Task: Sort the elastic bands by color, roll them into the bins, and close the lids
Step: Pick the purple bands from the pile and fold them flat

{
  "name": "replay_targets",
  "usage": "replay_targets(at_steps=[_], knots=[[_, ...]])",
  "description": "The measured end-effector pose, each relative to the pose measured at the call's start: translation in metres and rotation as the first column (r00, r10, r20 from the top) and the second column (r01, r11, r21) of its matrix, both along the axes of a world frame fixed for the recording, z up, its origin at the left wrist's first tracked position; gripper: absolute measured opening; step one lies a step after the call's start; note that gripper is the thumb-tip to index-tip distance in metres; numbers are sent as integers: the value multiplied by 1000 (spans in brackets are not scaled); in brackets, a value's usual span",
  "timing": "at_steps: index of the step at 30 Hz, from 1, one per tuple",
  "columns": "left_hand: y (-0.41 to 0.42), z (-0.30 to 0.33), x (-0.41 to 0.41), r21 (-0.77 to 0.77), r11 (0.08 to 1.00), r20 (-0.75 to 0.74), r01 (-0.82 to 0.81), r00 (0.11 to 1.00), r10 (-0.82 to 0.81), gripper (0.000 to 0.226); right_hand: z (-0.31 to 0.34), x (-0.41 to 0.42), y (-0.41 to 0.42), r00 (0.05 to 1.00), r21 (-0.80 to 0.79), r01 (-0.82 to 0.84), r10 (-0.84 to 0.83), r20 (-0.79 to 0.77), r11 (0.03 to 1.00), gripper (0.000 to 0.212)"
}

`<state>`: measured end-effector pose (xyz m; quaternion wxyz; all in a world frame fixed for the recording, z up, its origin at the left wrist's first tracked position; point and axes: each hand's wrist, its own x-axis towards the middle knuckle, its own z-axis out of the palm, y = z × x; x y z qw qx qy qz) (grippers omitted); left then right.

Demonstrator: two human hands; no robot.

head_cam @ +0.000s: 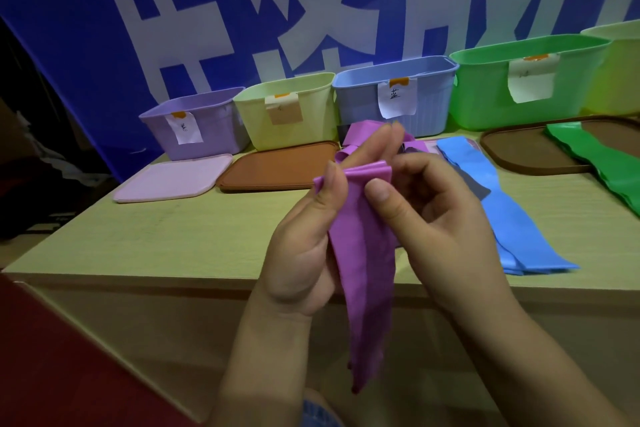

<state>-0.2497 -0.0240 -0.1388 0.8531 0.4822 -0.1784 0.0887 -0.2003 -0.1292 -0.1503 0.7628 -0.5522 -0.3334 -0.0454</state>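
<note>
A purple elastic band (367, 274) hangs in front of the table edge, its top end folded over. My left hand (308, 246) grips it from the left with thumb and fingers. My right hand (433, 215) pinches the folded top from the right. More purple bands (360, 135) lie behind my fingers. Blue bands (498, 204) stretch across the table to the right, green bands (602, 163) further right. Open bins stand along the back: purple (194, 125), pale yellow (287, 111), blue (394, 94), green (526, 80).
A pink lid (173, 178), an orange-brown lid (280, 166) and a dark brown lid (519, 152) lie flat in front of the bins. Another pale bin (620, 69) stands at the far right. A blue banner with white characters hangs behind the wooden table (138, 236).
</note>
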Motion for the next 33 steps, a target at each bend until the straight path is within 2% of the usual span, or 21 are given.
replay_targets(at_steps=[2,3,5,8,10,13,16,19,21,24,27,28,31,33], knots=[[2,2,0,84,992,8,-92,996,92,53,3,4,-1,992,38,-112,114,-56,993,16],[4,2,0,121,981,16,-150,989,150,59,4,5,-1,992,35,-116,118,-44,993,9],[8,2,2,174,959,31,-224,974,222,62,5,4,-1,995,37,-104,103,4,994,12],[7,5,2,198,961,8,-192,981,194,60,7,3,-2,983,41,-174,171,67,984,14],[5,6,2,251,948,31,-194,981,192,54,6,5,1,978,42,-207,205,36,978,16],[3,19,1,316,906,65,-281,959,275,33,1,10,5,958,26,-275,276,-83,961,15],[13,30,3,310,883,29,-353,932,362,36,-15,14,2,900,-106,-421,400,-170,901,16],[17,33,5,378,859,15,-347,929,369,36,-39,9,5,961,-269,-270,240,-137,925,31],[13,31,6,319,901,-36,-294,946,321,34,-54,2,12,984,-256,-165,140,-112,952,38],[14,28,8,212,936,-71,-282,950,303,35,-67,-4,22,983,-181,-148,125,-134,972,32],[27,33,8,198,912,-37,-360,927,374,33,-81,-5,23,954,-204,-283,254,-159,937,62],[31,36,7,193,901,-31,-388,916,401,32,-86,-6,21,921,-185,-366,326,-214,912,63],[42,39,8,147,909,-69,-391,912,404,33,-94,-8,14,792,-196,-586,505,-343,786,22],[46,39,11,110,928,-79,-356,928,365,33,-97,-9,11,760,-291,-640,530,-375,712,16]])
